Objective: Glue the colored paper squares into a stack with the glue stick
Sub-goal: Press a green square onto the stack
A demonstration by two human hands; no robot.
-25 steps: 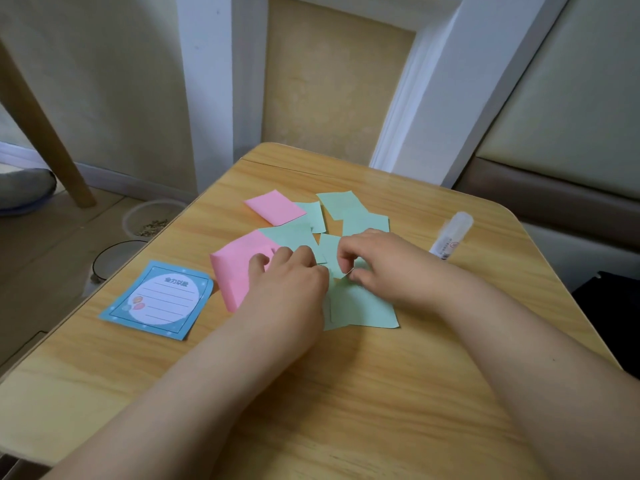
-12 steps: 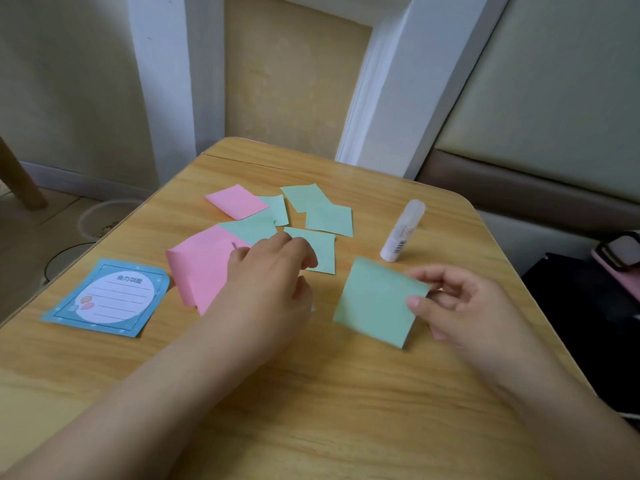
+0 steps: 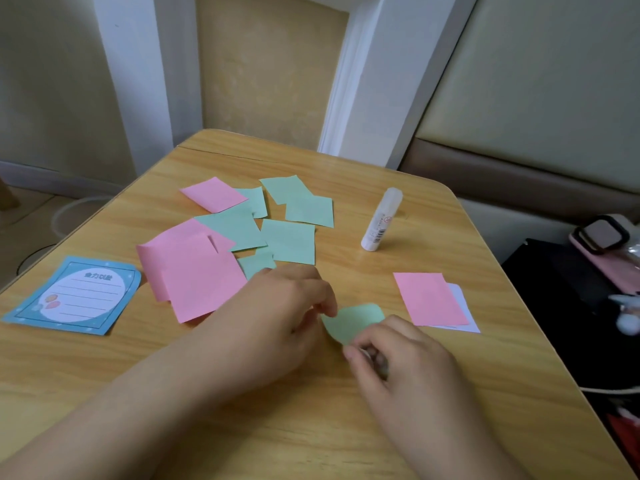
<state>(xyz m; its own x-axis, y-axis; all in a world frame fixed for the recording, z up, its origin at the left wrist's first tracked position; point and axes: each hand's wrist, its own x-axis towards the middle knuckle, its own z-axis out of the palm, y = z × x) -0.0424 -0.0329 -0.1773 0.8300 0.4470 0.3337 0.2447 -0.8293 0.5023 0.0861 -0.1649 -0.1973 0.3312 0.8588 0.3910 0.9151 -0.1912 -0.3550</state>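
Both hands hold one green paper square (image 3: pixel 353 322) that bulges upward between them near the table's front middle. My left hand (image 3: pixel 287 310) pinches its left edge. My right hand (image 3: pixel 394 351) pinches its near right corner. Several loose green squares (image 3: pixel 289 240) and pink squares (image 3: pixel 201 271) lie scattered behind my left hand. A pink square on a white one forms a small stack (image 3: pixel 431 299) to the right. The white glue stick (image 3: pixel 381 220) stands capped at the back right, apart from both hands.
A blue notepad with a lined white oval (image 3: pixel 78 296) lies at the table's left edge. The wooden table (image 3: pixel 311 427) ends close on the right, where dark items and a pink case (image 3: pixel 602 244) sit. Bowls stand on the floor to the left.
The green square, held in the right hand alone half a second ago, is now pinched by both hands and bent. The view swung right, revealing the pink-on-white stack.
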